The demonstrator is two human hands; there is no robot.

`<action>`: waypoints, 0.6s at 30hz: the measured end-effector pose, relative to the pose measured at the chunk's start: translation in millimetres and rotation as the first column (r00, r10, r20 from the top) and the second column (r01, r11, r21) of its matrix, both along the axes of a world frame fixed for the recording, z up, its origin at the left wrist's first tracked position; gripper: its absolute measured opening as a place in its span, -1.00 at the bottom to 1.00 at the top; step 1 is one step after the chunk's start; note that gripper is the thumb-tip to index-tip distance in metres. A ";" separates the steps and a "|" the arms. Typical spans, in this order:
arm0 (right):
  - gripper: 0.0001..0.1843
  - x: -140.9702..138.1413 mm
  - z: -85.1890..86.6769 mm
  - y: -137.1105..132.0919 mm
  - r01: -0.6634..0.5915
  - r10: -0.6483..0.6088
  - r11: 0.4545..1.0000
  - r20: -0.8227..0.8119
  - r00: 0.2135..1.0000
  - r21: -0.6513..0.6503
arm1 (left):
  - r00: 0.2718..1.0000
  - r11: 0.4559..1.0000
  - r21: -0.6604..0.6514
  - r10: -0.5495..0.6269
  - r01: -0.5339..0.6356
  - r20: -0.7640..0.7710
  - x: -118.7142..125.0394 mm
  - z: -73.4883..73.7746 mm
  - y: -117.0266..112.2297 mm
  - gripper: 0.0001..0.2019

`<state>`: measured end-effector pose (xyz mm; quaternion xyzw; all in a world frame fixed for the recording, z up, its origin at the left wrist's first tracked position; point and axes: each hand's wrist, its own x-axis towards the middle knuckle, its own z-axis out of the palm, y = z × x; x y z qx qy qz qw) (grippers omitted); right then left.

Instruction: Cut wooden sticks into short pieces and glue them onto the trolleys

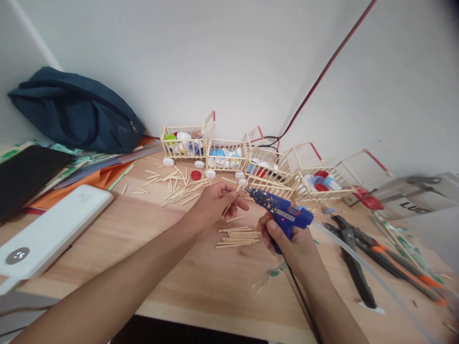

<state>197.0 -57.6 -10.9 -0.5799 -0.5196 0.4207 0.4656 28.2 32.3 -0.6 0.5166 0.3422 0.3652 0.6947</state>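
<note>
My right hand (pixel 287 239) is wrapped round the grip of a blue glue gun (pixel 283 210), whose nozzle points up and left. My left hand (pixel 215 203) pinches a thin wooden stick (pixel 233 198), and the stick's upper end meets the gun's nozzle. Just below both hands a small flat row of cut sticks (pixel 238 237) lies on the wooden table (pixel 201 282). A clear glue rod sticks out behind the gun to the right.
Several stick-built carts (pixel 225 154) filled with bottle caps line the wall. Loose sticks (pixel 177 186) and caps lie in front of them. Pliers (pixel 353 255) and orange-handled cutters (pixel 398 263) lie at right. A white power bank (pixel 53 227), black tablet and blue bag (pixel 77 112) are at left.
</note>
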 end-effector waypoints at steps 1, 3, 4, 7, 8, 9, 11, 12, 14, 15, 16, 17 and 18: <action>-0.63 0.2 0.3 0.0 -0.010 0.010 1.000 -0.001 1.000 0.001 | 1.000 1.000 -0.007 -0.001 0.001 0.003 0.1 -0.1 -0.1 -0.88; -0.64 0.9 0.3 0.1 -0.030 0.030 1.000 -0.004 1.000 0.002 | 1.000 1.000 -0.028 -0.001 0.001 0.010 0.1 -0.1 -0.6 -0.88; -0.64 1.4 0.1 0.2 -0.034 0.034 0.999 -0.008 0.999 0.001 | 1.000 0.999 -0.039 0.003 -0.002 0.015 0.0 0.1 -0.9 -0.88; -0.65 2.9 -1.1 0.2 -0.037 0.037 0.999 -0.015 0.999 0.011 | 0.999 0.998 -0.069 0.016 -0.013 0.038 -0.8 0.3 -1.7 -0.86; -0.65 3.5 -1.6 0.2 -0.043 0.043 0.999 -0.013 0.999 0.014 | 0.999 0.996 -0.084 0.016 -0.012 0.043 -1.0 0.3 -1.7 -0.85; -0.65 4.0 -2.0 0.3 -0.052 0.053 0.998 -0.008 0.999 0.017 | 0.999 0.995 -0.098 0.015 -0.010 0.046 -1.3 0.1 -1.6 -0.84; -0.66 4.9 -2.7 0.6 -0.059 0.059 0.998 -0.004 0.998 0.025 | 0.999 0.994 -0.107 0.031 -0.026 0.041 -1.5 -0.6 -1.1 -0.84; -0.67 5.2 -2.8 0.8 -0.052 0.053 0.998 -0.005 0.999 0.030 | 0.998 0.994 -0.097 0.051 -0.048 0.027 -1.6 -1.1 -0.7 -0.85; -0.67 5.5 -2.6 1.1 -0.031 0.031 0.999 -0.010 0.999 0.041 | 0.995 0.993 -0.061 0.099 -0.100 -0.012 -1.5 -2.2 0.0 -0.86; -0.68 5.3 -2.4 1.1 -0.028 0.029 0.999 -0.012 1.000 0.043 | 0.993 0.992 -0.048 0.113 -0.115 -0.029 -1.5 -2.7 0.2 -0.85; -0.68 5.1 -2.1 1.0 -0.029 0.030 0.999 -0.013 0.999 0.044 | 0.993 0.992 -0.043 0.115 -0.117 -0.037 -1.6 -3.3 0.4 -0.84; -0.67 4.7 -1.7 0.8 -0.030 0.031 0.999 -0.015 0.999 0.045 | 0.994 0.993 -0.046 0.105 -0.106 -0.030 -1.6 -3.8 0.4 -0.82; -0.67 4.3 -1.5 0.6 -0.033 0.034 0.998 -0.016 0.999 0.045 | 0.996 0.995 -0.051 0.087 -0.087 -0.012 -1.7 -4.3 0.4 -0.80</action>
